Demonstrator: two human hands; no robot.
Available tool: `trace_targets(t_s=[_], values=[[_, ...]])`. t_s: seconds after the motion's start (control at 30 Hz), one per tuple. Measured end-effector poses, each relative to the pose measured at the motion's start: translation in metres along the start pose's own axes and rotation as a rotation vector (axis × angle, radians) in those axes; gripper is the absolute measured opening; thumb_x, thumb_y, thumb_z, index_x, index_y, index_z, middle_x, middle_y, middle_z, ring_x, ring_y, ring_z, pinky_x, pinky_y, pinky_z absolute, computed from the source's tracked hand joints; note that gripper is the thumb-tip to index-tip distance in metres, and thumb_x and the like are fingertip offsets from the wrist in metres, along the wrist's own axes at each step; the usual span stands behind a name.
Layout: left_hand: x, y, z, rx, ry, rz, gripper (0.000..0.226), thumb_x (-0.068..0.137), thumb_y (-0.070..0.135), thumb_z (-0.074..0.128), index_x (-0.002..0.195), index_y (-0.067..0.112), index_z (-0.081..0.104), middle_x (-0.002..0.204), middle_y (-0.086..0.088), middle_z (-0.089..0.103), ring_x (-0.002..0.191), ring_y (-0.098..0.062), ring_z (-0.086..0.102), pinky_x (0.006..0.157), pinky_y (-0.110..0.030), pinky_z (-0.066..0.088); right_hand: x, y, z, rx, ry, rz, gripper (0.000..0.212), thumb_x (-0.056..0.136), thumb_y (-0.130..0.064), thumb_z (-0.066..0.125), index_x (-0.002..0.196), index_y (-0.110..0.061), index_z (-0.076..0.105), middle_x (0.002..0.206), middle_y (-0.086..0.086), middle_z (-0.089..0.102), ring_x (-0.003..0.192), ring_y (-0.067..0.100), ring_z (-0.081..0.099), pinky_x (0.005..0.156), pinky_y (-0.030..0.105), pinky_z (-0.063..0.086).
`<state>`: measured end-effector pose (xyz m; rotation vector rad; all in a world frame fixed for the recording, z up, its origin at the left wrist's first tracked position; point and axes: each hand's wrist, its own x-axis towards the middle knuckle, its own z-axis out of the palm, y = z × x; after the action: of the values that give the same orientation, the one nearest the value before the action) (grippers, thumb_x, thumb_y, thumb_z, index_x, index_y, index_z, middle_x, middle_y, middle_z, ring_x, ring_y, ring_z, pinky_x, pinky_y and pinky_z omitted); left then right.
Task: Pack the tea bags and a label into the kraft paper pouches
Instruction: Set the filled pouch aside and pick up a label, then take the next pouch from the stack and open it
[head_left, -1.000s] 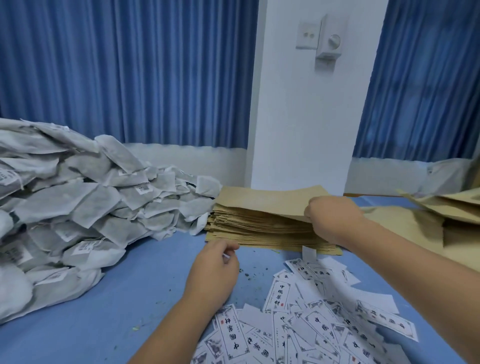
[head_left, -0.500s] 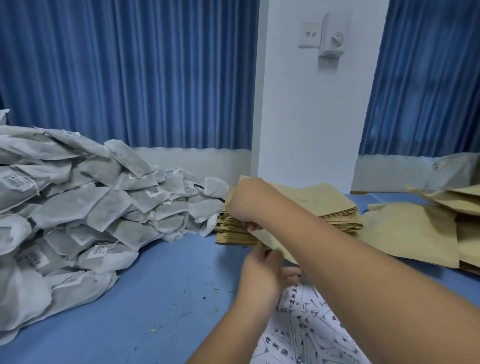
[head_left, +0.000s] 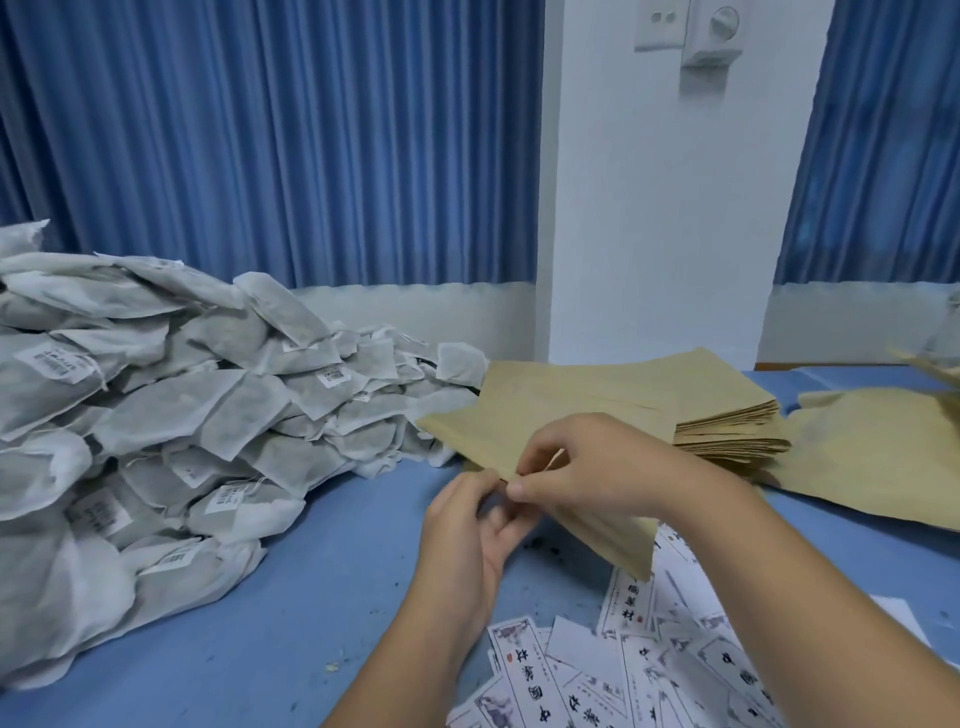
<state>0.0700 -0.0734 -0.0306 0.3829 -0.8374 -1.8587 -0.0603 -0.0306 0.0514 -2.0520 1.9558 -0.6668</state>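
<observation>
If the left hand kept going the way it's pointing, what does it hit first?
The left hand is already on the kraft pouch the right hand pinches; beyond that, probably the pouch stack.

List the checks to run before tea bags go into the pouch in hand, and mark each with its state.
1. The pouch is lifted off the stack: ok.
2. The right hand and left hand pinch its edge: ok.
3. Mouth opened wide: cannot tell, the fingers cover it.
4. Pile of tea bags close on the left: ok.
5. Loose labels nearby on the table: ok.
6. A hand free to pick: not ok.
</observation>
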Motion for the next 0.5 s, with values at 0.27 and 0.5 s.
trace_targets(t_s=[0.27,0.5], values=[[-0.002,-0.007,0.002,0.104,-0.040,0.035,0.023,0.079,0.018,0.067,0.093,0.000,0.061,0.098,-0.021,0.072,0.093,-0.025,0.071,0.076,-0.029,0.058,-0.004,0.015,-0.015,0.182,-0.047,-0.032,0.012,0.076,-0.035,0.078,0.081,-0.024,0.076,0.079,-0.013,0.072,0.072,-0.004,0.062,0.075,0.018,0.049],[-0.002,-0.010,0.008,0.208,-0.006,0.055,0.023,0.090,0.010,0.061,0.111,0.000,0.061,0.097,-0.015,0.073,0.090,-0.024,0.072,0.073,-0.029,0.058,-0.005,0.020,-0.022,0.193,0.021,-0.036,0.005,0.079,-0.024,0.073,0.076,-0.024,0.077,0.070,-0.016,0.070,0.062,-0.008,0.058,0.059,0.006,0.043]])
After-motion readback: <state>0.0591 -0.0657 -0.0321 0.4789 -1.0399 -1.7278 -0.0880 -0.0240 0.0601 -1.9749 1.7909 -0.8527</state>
